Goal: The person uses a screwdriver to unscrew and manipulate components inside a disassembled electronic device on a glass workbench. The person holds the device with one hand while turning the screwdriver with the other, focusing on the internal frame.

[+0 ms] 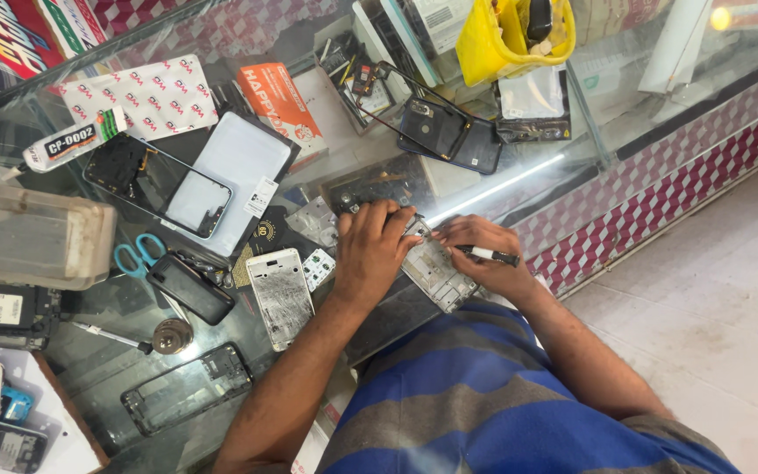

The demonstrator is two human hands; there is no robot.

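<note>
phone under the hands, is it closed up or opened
Opened. The phone frame lies flat on the glass counter, bare inner metal showing; left hand presses it, right hand holds a tool.

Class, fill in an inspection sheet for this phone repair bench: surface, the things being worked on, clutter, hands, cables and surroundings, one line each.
Surface: glass counter top, crowded; boxes visible in the case beneath.
Job's things: opened phone frame at the counter's near edge; black-and-white hand tool, its tip hidden.
Clutter: blue scissors, cracked white phone, black phone, glue tube, empty phone frame, yellow bag, screwdriver.
Hands: left hand presses on the phone frame; right hand grips the hand tool beside it.
Cables: nothing seen.
Surroundings: red-and-white patterned counter front; pale floor.
</note>
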